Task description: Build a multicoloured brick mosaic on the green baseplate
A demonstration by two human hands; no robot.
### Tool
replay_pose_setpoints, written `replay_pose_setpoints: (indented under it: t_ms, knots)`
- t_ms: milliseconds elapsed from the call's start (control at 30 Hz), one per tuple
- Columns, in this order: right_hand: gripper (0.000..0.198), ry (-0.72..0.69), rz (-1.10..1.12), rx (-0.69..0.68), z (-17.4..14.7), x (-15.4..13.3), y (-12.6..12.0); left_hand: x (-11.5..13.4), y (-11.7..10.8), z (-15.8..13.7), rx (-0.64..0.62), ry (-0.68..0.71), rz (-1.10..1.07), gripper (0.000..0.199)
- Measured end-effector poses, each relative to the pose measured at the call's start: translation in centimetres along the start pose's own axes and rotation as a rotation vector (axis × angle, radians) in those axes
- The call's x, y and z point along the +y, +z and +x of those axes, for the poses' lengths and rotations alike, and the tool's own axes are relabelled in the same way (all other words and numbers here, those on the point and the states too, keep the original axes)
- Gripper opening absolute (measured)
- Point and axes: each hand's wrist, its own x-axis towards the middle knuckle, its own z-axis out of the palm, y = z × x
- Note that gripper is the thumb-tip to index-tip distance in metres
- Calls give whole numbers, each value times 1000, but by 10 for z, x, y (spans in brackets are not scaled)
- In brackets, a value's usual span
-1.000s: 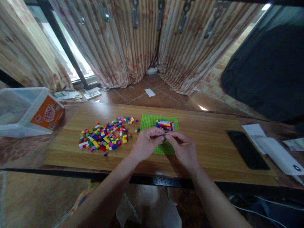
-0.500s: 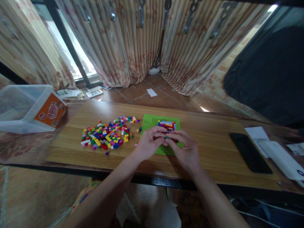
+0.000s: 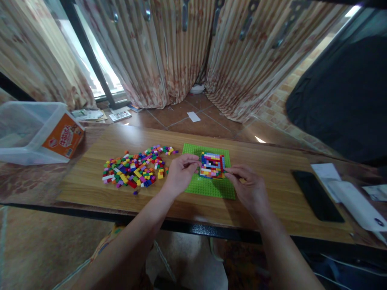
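Note:
A block structure of many-coloured toy bricks stands on a green studded baseplate and surrounds an opening. My left hand is closed at the structure's left side, thumb and fingertips together; whatever they may hold is too small to make out. On the other side my right hand pinches a small green brick close to the structure's right edge. Whether that brick touches the structure cannot be seen. Left of the baseplate lies a loose pile of coloured bricks.
The wooden tabletop carries a black phone-like slab at the right, beside a white case and papers. A clear plastic bin with an orange label stands at the left. One purple brick lies apart from the pile.
My hands were together over the structure's front with a green brick between them. They have moved apart to either side, uncovering the structure; the green brick has gone right with my right hand.

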Motion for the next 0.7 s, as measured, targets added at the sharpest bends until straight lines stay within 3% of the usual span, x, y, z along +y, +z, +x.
replay_pose_setpoints:
  t_ms: [233, 700]
  knots:
    - [14, 2, -19, -100, -1, 6, 2, -13, -6, 6, -15, 31, 140, 10]
    - [16, 86, 2, -53, 2, 9, 12, -12, -6, 4, -59, 95, 282, 8]
